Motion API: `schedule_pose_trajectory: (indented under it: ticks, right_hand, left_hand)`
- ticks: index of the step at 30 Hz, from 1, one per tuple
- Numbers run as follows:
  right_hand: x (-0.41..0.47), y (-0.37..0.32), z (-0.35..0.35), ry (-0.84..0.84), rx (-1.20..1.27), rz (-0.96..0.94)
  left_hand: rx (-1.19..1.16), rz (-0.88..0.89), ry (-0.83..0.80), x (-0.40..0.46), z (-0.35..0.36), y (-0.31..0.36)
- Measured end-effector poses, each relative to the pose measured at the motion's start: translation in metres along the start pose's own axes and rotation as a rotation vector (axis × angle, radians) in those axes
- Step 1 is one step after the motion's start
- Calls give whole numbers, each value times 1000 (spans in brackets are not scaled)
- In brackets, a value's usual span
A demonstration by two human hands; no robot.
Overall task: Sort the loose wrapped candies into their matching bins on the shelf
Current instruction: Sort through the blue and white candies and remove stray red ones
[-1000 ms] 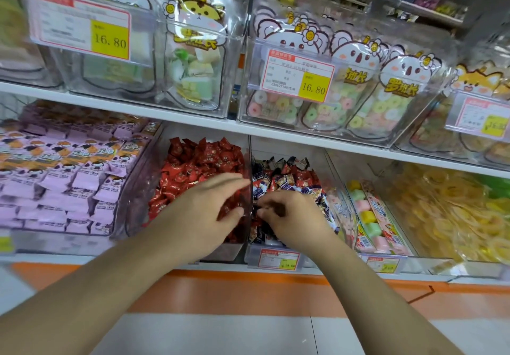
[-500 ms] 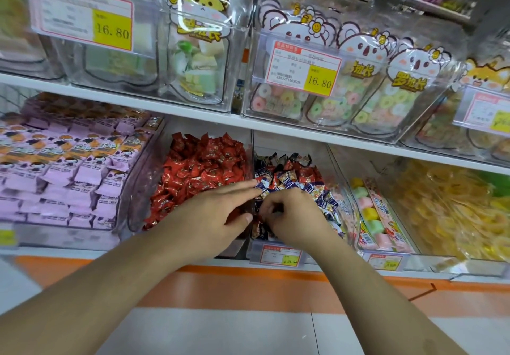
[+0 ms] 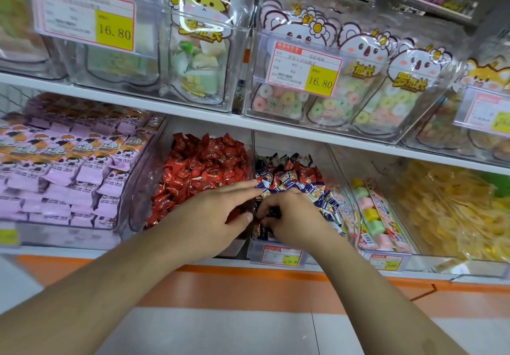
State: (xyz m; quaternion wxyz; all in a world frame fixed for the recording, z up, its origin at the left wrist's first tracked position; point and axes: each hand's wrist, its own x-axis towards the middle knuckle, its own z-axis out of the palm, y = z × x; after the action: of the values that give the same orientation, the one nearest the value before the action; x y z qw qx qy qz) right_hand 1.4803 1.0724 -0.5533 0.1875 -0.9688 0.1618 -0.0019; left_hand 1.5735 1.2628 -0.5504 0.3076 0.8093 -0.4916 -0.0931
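Both hands have edged deeper: left hand (image 3: 212,216) lies flat over red-candy bin (image 3: 146,189), right hand (image 3: 295,219) pinches dark candies (image 3: 271,221) in mixed bin (image 3: 278,247).

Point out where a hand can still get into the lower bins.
Free: the clear back of the mixed-candy bin above its pile, under the white shelf. Crowded: its front, where the left hand and right hand meet; the red candies heap high.
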Motion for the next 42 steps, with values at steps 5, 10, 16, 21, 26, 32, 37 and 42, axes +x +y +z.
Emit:
schedule_pose_trajectory:
  ticks: [5,10,16,21,26,32,37,42]
  right_hand:
    - [0,5,2,77,46,31]
    - [-5,6,-5,174,334,96]
    - [-10,-3,-25,329,632,44]
    - [-17,-29,-35,229,924,-64]
    - [-15,-29,-32,268,837,-34]
    - [-9,-1,-7,99,400,59]
    - [-4,5,0,-12,88,14]
    - [-3,7,-1,-90,80,35]
  left_hand:
    - [7,-1,-7,0,-1,1]
    - [3,3,22,0,-1,3]
    - [-77,-43,150,1,-3,8]
    - [-499,-202,216,8,-12,14]
    - [-389,-278,315,5,-20,10]
    - [-4,-154,236,-3,-17,7]
    - [5,18,64,-1,-2,14]
    - [1,9,18,0,1,7]
